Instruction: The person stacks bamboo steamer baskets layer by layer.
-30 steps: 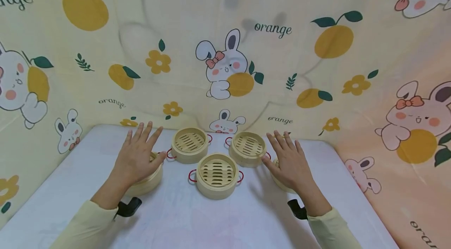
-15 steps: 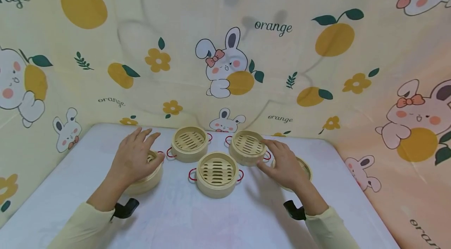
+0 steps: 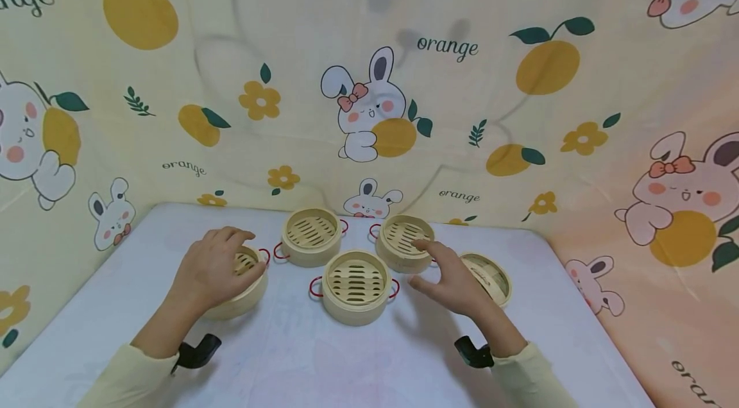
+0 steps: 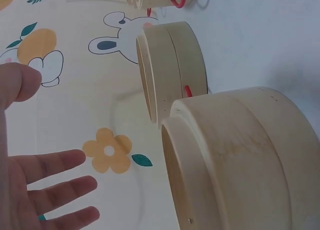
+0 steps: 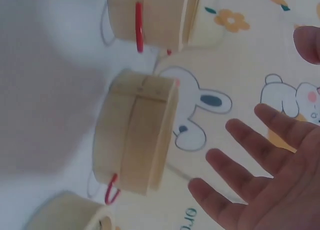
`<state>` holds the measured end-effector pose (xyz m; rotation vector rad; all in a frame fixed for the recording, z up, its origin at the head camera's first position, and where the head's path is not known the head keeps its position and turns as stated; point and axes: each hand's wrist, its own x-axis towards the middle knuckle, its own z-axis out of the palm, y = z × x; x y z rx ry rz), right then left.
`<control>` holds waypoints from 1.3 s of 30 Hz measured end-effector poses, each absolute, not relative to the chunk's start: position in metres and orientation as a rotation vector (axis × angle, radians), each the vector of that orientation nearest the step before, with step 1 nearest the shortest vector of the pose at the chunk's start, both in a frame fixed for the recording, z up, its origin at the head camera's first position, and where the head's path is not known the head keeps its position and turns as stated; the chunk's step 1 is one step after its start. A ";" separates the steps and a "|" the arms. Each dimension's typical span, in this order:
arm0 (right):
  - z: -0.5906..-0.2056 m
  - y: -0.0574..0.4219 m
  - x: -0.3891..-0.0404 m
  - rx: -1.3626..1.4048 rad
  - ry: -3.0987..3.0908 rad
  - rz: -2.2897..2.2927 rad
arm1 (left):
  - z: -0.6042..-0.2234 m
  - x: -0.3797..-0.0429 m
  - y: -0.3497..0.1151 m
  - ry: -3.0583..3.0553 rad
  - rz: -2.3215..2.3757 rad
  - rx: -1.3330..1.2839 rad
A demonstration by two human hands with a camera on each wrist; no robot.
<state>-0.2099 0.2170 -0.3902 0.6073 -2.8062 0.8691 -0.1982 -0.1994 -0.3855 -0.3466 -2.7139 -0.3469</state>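
Note:
Above the left bamboo steamer basket [image 3: 248,296], my left hand [image 3: 210,267] hovers with loosely bent fingers and partly covers it. In the left wrist view its fingers [image 4: 60,190] are apart from the near basket's wall. My right hand [image 3: 453,280] hangs in the air in front of the back right steamer basket [image 3: 404,257], thumb and fingers spread, holding nothing. The right wrist view shows a gap between its fingers [image 5: 250,180] and that basket. Beside this hand lies a round bamboo piece [image 3: 487,273], partly hidden, with no slots showing.
A slotted steamer basket [image 3: 355,312] with red side handles sits at the middle front, and another [image 3: 312,254] at the back left. The white table [image 3: 323,369] ends at a printed cloth backdrop [image 3: 300,87].
Both hands have lowered, their raised, straight fingers relaxing into a bend. My right hand has shifted left toward the back right basket, uncovering more of the round bamboo piece. The baskets have stayed put.

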 end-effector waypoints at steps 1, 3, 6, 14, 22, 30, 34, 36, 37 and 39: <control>-0.391 0.216 -0.209 0.614 -2.811 0.901 | -0.386 -0.197 -0.200 -2.728 -0.351 -0.338; -0.393 0.214 -0.209 0.628 -2.813 0.935 | -0.387 -0.195 -0.201 -2.763 -0.361 -0.319; -0.398 0.210 -0.209 0.663 -2.799 0.951 | -0.389 -0.192 -0.203 -2.804 -0.370 -0.286; -0.410 0.204 -0.215 0.719 -2.815 0.993 | -0.395 -0.186 -0.206 -2.799 -0.370 -0.269; -0.420 0.198 -0.222 0.705 -2.857 1.084 | -0.402 -0.183 -0.209 -2.787 -0.356 -0.272; -0.425 0.195 -0.224 0.696 -2.911 1.080 | -0.410 -0.179 -0.214 -2.807 -0.380 -0.245; -0.427 0.194 -0.224 0.661 -2.947 1.088 | -0.413 -0.176 -0.213 -2.821 -0.357 -0.237; -0.429 0.193 -0.224 0.660 -2.953 1.089 | -0.414 -0.175 -0.213 -2.825 -0.337 -0.233; -0.430 0.193 -0.224 0.662 -2.953 1.099 | -0.415 -0.174 -0.214 -2.821 -0.330 -0.234; -0.431 0.193 -0.224 0.668 -2.947 1.127 | -0.417 -0.174 -0.215 -2.803 -0.322 -0.237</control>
